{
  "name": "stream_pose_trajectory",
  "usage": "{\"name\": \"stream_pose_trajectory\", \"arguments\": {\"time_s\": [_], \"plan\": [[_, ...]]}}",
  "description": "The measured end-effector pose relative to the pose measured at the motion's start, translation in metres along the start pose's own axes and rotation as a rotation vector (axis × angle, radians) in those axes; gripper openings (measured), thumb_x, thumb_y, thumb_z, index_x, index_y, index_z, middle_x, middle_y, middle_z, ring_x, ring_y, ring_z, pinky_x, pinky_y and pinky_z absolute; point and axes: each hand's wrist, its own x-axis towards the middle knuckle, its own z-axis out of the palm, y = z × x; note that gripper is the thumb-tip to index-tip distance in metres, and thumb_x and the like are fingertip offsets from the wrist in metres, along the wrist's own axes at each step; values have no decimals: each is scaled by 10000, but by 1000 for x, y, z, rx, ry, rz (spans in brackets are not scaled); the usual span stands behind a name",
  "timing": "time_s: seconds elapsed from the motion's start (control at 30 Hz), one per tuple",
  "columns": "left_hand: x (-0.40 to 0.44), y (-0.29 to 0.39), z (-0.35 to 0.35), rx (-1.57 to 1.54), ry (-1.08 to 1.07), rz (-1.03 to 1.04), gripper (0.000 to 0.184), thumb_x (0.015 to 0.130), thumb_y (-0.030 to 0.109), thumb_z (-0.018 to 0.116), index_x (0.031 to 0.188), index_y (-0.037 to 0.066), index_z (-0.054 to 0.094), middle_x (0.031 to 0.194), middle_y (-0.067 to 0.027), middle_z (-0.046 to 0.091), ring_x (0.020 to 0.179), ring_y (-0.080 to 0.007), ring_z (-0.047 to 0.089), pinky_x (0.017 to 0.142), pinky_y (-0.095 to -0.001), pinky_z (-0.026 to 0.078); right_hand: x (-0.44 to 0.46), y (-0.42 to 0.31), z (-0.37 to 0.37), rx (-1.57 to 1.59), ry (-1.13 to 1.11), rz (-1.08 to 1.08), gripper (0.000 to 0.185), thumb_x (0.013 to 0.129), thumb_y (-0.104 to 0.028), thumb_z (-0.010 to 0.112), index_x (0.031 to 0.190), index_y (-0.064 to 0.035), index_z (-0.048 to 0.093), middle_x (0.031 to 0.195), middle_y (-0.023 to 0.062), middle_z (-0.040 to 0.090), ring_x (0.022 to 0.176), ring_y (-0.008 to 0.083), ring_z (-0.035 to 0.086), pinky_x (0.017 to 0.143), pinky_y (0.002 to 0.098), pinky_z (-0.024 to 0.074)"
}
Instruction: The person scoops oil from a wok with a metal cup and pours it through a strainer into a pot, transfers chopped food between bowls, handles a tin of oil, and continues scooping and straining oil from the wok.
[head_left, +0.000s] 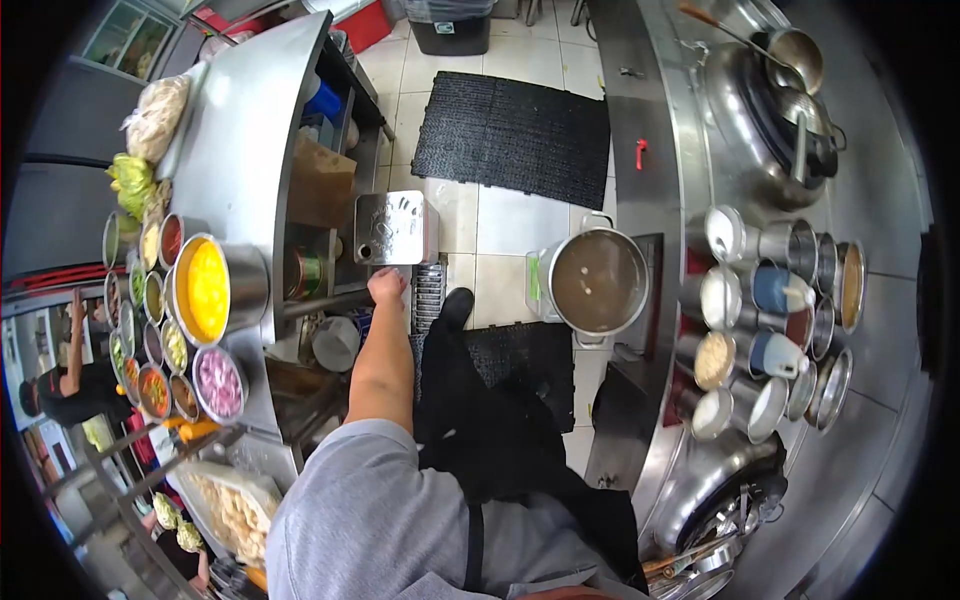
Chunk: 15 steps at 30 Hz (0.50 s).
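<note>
Although the left hand (388, 285) looks curled at the near edge of the square metal tin (393, 230), I cannot tell whether it grips anything. The tin is beside the steel counter (238, 125).

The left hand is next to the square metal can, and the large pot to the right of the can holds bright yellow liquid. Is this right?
Not quite: the head view shows that the liquid in the large pot is brown. The left hand is indeed next to the square metal can.
</note>
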Motion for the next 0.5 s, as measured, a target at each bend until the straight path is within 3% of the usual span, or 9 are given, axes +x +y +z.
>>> {"name": "stream_pose_trajectory", "arguments": {"time_s": [0.07, 0.1, 0.2, 0.27, 0.33, 0.37, 0.4, 0.43, 0.5], "plan": [[53, -10, 5, 158, 181, -59, 280, 773, 29, 647, 1040, -44, 602, 792, -122, 621, 629, -200, 615, 527, -329, 518, 31, -82, -20, 389, -9, 535, 321, 926, -155, 561, 1235, -71, 546, 926, 107, 674, 834, 189, 653, 668, 291, 512], [81, -16, 9, 159, 188, -86, 280, 773, 29, 647, 1040, -44, 602, 792, -122, 621, 629, -200, 615, 527, -329, 518, 47, -127, -28, 402, -3, 613, 316, 925, -159, 560, 1228, -70, 553, 931, 107, 674, 841, 187, 652, 677, 290, 509], [172, -39, 14, 326, 244, -77, 327, 779, 92, 673, 1047, -82, 605, 878, -179, 660, 721, -242, 644, 605, -371, 521, 103, -247, -34, 339, -21, 724, 302, 925, -171, 557, 1209, -70, 573, 946, 105, 676, 860, 180, 647, 702, 287, 501], [241, -67, 21, 523, 252, 79, 350, 776, 144, 690, 1010, -105, 612, 979, -219, 670, 856, -294, 655, 723, -391, 506, 139, -304, -28, 285, -32, 765, 295, 925, -179, 555, 1196, -70, 587, 956, 104, 677, 873, 176, 644, 718, 285, 496], [309, -96, 27, 406, 171, -48, 370, 759, 180, 709, 987, -99, 626, 1045, -246, 659, 954, -330, 647, 807, -390, 491, 163, -346, -17, 263, -47, 798, 289, 924, -187, 553, 1184, -70, 601, 966, 103, 679, 886, 171, 640, 735, 283, 491], [319, -89, 35, 763, 214, -36, 391, 776, 220, 681, 1010, -88, 622, 1071, -242, 651, 986, -342, 641, 832, -397, 494, 170, -361, -10, 262, -51, 811, 286, 924, -191, 552, 1177, -70, 608, 971, 103, 679, 892, 169, 639, 743, 282, 489], [354, -109, 29, 785, 217, -51, 391, 776, 220, 681, 1010, -88, 622, 1071, -242, 651, 986, -342, 641, 832, -397, 494, 176, -374, -5, 264, -60, 826, 285, 924, -195, 551, 1171, -70, 615, 977, 102, 680, 899, 166, 637, 751, 281, 486], [397, -139, 17, 1260, 99, -5, 370, 784, 236, 654, 1003, -61, 632, 1072, -235, 652, 996, -342, 641, 843, -406, 496, 181, -387, 0, 274, -68, 841, 283, 924, -199, 550, 1164, -69, 622, 982, 102, 680, 905, 164, 636, 760, 280, 483], [401, -144, 12, 1197, 218, -21, 305, 796, 229, 618, 997, 1, 647, 1072, -198, 659, 1002, -320, 642, 826, -410, 507, 184, -407, 6, 292, -80, 856, 281, 923, -207, 547, 1152, -69, 636, 992, 101, 682, 918, 159, 632, 776, 278, 478]]}}
